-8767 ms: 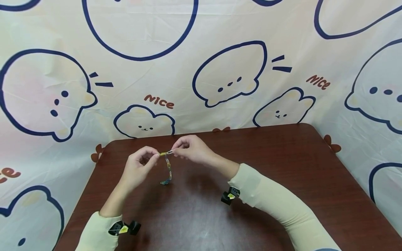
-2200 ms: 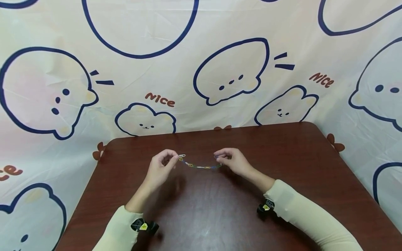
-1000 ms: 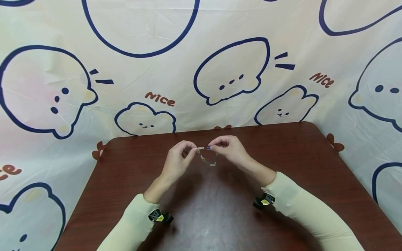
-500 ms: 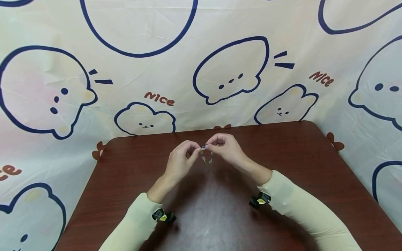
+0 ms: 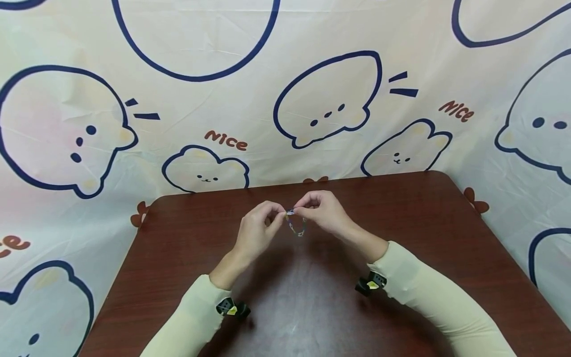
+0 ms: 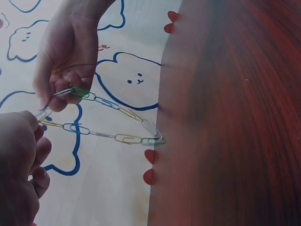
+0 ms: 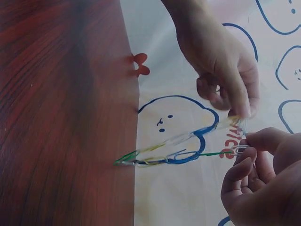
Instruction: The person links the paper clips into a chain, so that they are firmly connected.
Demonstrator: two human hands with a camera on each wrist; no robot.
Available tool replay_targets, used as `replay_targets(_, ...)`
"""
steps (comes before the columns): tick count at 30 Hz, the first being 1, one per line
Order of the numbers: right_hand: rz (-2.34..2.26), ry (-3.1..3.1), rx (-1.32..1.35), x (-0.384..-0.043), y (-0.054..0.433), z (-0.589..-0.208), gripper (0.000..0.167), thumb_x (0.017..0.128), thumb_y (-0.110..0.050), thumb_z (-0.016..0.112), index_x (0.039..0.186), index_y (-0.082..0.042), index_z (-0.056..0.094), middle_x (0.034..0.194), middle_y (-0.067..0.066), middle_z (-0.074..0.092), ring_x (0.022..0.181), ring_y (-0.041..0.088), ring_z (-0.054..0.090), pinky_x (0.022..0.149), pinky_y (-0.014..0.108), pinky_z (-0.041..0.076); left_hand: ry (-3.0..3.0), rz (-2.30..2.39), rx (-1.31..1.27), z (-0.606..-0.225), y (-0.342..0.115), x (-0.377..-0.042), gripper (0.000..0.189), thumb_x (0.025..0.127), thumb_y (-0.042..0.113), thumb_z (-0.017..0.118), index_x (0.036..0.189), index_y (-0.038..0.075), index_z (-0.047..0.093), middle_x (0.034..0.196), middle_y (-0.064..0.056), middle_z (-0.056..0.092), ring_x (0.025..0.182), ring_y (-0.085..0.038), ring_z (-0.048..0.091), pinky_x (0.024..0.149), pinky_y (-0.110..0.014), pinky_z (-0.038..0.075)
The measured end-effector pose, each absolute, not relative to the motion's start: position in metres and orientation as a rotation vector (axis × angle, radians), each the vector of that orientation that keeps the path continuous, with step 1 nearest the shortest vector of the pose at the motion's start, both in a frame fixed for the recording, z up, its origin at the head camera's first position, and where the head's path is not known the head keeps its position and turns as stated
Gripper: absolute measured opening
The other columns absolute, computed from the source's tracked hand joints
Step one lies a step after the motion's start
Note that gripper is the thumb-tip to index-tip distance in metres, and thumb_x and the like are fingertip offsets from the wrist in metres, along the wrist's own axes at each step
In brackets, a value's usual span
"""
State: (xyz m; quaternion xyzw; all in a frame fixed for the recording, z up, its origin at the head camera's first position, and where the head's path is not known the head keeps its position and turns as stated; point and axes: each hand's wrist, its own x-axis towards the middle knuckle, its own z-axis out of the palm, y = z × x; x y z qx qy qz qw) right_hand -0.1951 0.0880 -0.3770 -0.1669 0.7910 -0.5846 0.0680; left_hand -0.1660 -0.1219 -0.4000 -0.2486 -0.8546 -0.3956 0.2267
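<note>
A chain of coloured paper clips [image 5: 300, 234] hangs in a loop between my two hands, above the far half of the table. My left hand [image 5: 258, 228] pinches the pale end clip between thumb and forefinger. Opposite it, my right hand [image 5: 325, 213] pinches the other end of the chain. The two end clips meet between the fingertips; whether they are hooked together I cannot tell. In the left wrist view, green, blue, yellow and white clips [image 6: 127, 139] droop in a narrow V. The right wrist view shows the same chain [image 7: 155, 160], partly blurred, with fingertips covering its ends.
The dark brown wooden table [image 5: 285, 307] lies below both hands. A pale cloth [image 5: 330, 29] with cartoon outlines hangs behind and beside it. Each sleeve cuff carries a small black wrist camera, one on the left [image 5: 234, 308] and one on the right [image 5: 370, 284].
Earlier the chain dangled from joined hands, then was stretched between them. Since then the hands have come together, bringing both end clips into contact. Over the last half second they have barely moved.
</note>
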Motion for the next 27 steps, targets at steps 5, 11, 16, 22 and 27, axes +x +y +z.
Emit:
replay_targets(5,-1.746,2.370,-0.481,-0.198,0.093,-0.376,0.009,0.093,-0.013,0.076,0.097,-0.005,0.076,0.088,0.008,0.072,0.077,0.031,0.058,0.065,0.032,0.047,-2.327,-1.188,-0.656,-0.399,-0.125,-0.167,0.007,0.096,0.012,0.072,0.098,0.005,0.070,0.085,0.000,0.064,0.074,-0.012,0.057,0.064,-0.029,0.051)
replay_targets(11,-1.691,2.369,-0.540,-0.199,0.099,-0.376,0.010,0.094,-0.016,0.075,0.100,-0.008,0.076,0.092,0.016,0.070,0.075,0.028,0.055,0.063,0.030,0.046,-2.319,-1.223,-0.646,-0.400,-0.126,-0.166,0.004,0.095,0.008,0.072,0.098,0.006,0.070,0.088,-0.001,0.065,0.075,-0.012,0.059,0.064,-0.026,0.050)
replay_targets(16,-1.621,2.383,-0.621,-0.197,0.105,-0.376,0.009,0.093,-0.016,0.076,0.098,-0.008,0.077,0.092,0.020,0.070,0.073,0.024,0.054,0.061,0.027,0.046,-2.312,-1.238,-0.651,-0.401,-0.127,-0.165,0.005,0.094,0.007,0.073,0.097,0.007,0.070,0.089,-0.001,0.066,0.077,-0.012,0.059,0.065,-0.025,0.052)
replay_targets(22,-1.534,2.371,-0.691,-0.193,0.113,-0.382,0.007,0.092,-0.015,0.077,0.095,-0.009,0.077,0.084,0.009,0.070,0.072,0.021,0.053,0.061,0.027,0.045,-2.377,-1.251,-0.756,-0.402,-0.132,-0.160,0.006,0.096,0.010,0.072,0.098,0.006,0.070,0.091,0.000,0.066,0.076,-0.012,0.058,0.065,-0.025,0.052)
replay_targets(27,-1.441,2.363,-0.736,-0.188,0.120,-0.395,0.005,0.092,-0.014,0.077,0.092,-0.010,0.077,0.082,0.002,0.069,0.070,0.018,0.053,0.061,0.026,0.046,-2.488,-1.259,-0.886,-0.411,-0.134,-0.154,0.005,0.097,0.014,0.071,0.098,0.009,0.070,0.088,0.004,0.063,0.075,-0.010,0.056,0.066,-0.026,0.051)
